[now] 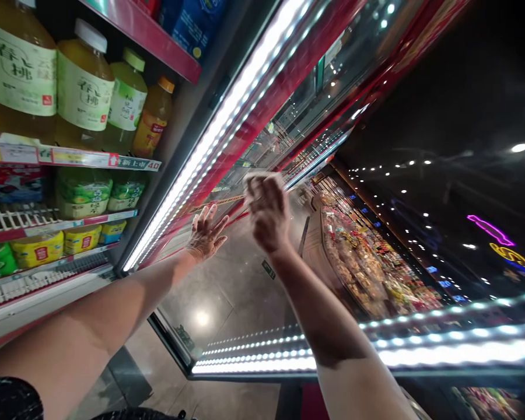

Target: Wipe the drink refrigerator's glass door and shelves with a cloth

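Observation:
My left hand [206,234] is stretched forward with its fingers spread, at or close to the glass of an open cooler door [171,344]. Higher and to the right, my right hand [268,210] is raised in front of the same glass. It is smeared by motion, and its fingers look bent together. A pale edge shows along the fingertips; what it belongs to I cannot make out. Rows of bright lights [420,357] run along the door's frame and reflect in the pane.
On the left, cooler shelves hold bottled drinks [85,81], with yellow packs [39,248] lower down. A price rail [70,156] edges one shelf. Grey floor [227,291] and a long display of packaged goods [367,256] show through the glass. Neon signs [490,229] glow at the right.

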{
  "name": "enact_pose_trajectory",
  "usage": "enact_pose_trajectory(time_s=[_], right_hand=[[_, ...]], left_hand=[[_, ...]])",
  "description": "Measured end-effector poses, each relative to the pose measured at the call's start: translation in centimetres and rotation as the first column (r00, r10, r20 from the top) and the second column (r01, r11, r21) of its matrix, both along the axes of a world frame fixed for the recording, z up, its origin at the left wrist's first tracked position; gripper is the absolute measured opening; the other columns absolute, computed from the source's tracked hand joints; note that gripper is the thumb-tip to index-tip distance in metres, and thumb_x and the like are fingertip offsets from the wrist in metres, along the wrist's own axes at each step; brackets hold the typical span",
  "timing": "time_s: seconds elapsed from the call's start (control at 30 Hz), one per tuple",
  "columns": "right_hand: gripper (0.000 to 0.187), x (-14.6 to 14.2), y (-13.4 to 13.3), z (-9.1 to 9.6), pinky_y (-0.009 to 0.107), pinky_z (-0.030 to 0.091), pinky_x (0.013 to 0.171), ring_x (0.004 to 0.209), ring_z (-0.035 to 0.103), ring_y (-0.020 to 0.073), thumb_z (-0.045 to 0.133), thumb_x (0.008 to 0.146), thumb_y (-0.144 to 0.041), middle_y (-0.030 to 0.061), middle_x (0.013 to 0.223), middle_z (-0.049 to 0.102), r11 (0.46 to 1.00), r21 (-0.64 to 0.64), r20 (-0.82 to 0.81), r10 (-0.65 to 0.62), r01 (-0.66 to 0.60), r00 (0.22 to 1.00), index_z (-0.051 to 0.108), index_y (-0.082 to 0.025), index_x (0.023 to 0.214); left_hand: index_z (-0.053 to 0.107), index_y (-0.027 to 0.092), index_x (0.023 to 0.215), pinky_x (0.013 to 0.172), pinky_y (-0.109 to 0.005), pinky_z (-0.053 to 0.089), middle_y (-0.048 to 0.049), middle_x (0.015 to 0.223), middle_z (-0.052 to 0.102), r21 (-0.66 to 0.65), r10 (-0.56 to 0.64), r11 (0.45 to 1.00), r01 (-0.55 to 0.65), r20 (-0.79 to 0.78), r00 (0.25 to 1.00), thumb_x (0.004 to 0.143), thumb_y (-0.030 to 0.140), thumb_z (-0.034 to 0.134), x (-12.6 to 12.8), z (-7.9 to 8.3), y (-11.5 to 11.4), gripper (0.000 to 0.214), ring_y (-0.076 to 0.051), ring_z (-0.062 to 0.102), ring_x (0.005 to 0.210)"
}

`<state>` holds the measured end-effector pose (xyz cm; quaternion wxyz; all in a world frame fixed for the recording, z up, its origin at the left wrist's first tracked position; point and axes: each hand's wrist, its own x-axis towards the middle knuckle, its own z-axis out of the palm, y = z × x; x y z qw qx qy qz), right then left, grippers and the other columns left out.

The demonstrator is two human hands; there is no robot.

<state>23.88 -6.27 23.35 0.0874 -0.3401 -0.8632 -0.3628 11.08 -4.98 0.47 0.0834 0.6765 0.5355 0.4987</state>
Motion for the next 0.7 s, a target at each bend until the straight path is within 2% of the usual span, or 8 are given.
enact_pose_trajectory(time_s=[0.1,0.2,0.27,0.43,0.5,0.53,0.6,0.7], right_hand=[[0.051,0.2,-0.8,-7.0,0.044,0.021,0.134,0.158,0.028,0.0233,0.048,0.102,-0.021,0.0054,0.165,0.041,0.974,-0.22,0.173,0.086,-0.046,0.981,0.053,-0.017,0.153],[0.05,-0.1,-0.4,-7.6,0.047,0.021,0.134,0.158,0.028,0.0237,0.05,0.101,-0.02,0.002,0.165,0.04,0.959,-0.281,0.228,0.114,-0.047,0.967,0.054,-0.02,0.151],[0.051,-0.9,0.8,-4.0,0.053,0.018,0.134,0.159,0.026,0.0238,0.046,0.104,-0.021,-0.0022,0.165,0.041,0.968,-0.244,0.218,0.116,-0.061,0.969,0.051,-0.028,0.154],[0.056,-5.2,5.5,9.9,0.067,0.011,0.13,0.162,0.013,0.0276,0.034,0.106,-0.025,0.002,0.17,0.031,0.996,0.09,-0.05,0.005,0.0,0.999,0.033,-0.029,0.163],[0.059,-7.2,7.0,13.0,0.067,0.01,0.13,0.162,0.012,0.0276,0.031,0.106,-0.024,0.0033,0.17,0.03,0.986,0.168,-0.111,0.008,0.011,0.994,0.029,-0.028,0.164],[0.06,-8.1,7.5,13.3,0.067,0.01,0.129,0.162,0.011,0.0283,0.031,0.105,-0.023,0.0044,0.171,0.029,0.981,0.194,-0.142,0.008,0.02,0.99,0.028,-0.026,0.165],[0.061,-9.6,7.8,11.1,0.066,0.009,0.13,0.162,0.011,0.031,0.033,0.104,-0.022,0.0077,0.172,0.026,0.979,0.198,-0.174,-0.017,0.052,0.985,0.028,-0.019,0.165],[0.061,-10.8,6.8,2.8,0.06,0.011,0.131,0.161,0.013,0.0312,0.032,0.104,-0.019,0.0111,0.173,0.021,0.992,0.059,-0.028,-0.109,0.111,0.994,0.025,-0.008,0.164]], left_hand=[[0.049,0.033,0.153,0.121,-0.069,0.024,-0.0153,0.172,0.016,-0.035,-0.001,0.999,0.002,0.013,1.0,0.097,0.04,0.055,0.1,-1.8,-0.8,0.056,-0.043,0.01,0.159],[0.044,0.028,0.156,0.121,-0.068,0.026,-0.0202,0.172,0.011,-0.067,0.004,0.998,-0.001,0.041,0.999,0.092,0.046,0.063,0.8,-2.9,-1.6,0.069,-0.045,0.006,0.159],[0.032,0.027,0.162,0.119,-0.07,0.028,-0.0228,0.172,0.006,-0.09,0.006,0.996,0.0,0.063,0.998,0.083,0.054,0.073,1.5,-3.0,-2.0,0.093,-0.047,0.002,0.159],[0.012,0.035,0.165,0.118,-0.074,0.028,-0.0212,0.173,-0.002,-0.163,0.008,0.987,0.01,0.11,0.994,0.063,0.053,0.09,2.6,-2.5,-2.6,0.13,-0.049,-0.002,0.159],[0.006,0.039,0.165,0.12,-0.071,0.028,-0.0178,0.174,-0.003,-0.194,0.01,0.981,0.016,0.135,0.991,0.064,0.051,0.09,2.7,-2.4,-2.8,0.132,-0.046,-0.003,0.16],[0.001,0.039,0.164,0.121,-0.07,0.028,-0.0168,0.174,-0.004,-0.213,0.016,0.977,0.017,0.15,0.989,0.065,0.051,0.09,2.8,-2.4,-3.0,0.133,-0.044,-0.003,0.16],[-0.009,0.036,0.164,0.123,-0.066,0.029,-0.018,0.174,-0.006,-0.266,0.042,0.964,0.01,0.187,0.981,0.068,0.054,0.087,3.1,-2.9,-3.4,0.137,-0.043,-0.003,0.16],[-0.012,0.026,0.165,0.124,-0.066,0.028,-0.0248,0.172,-0.004,-0.38,0.105,0.925,-0.007,0.237,0.966,0.069,0.067,0.08,4.0,-4.1,-4.1,0.139,-0.046,0.001,0.16]])
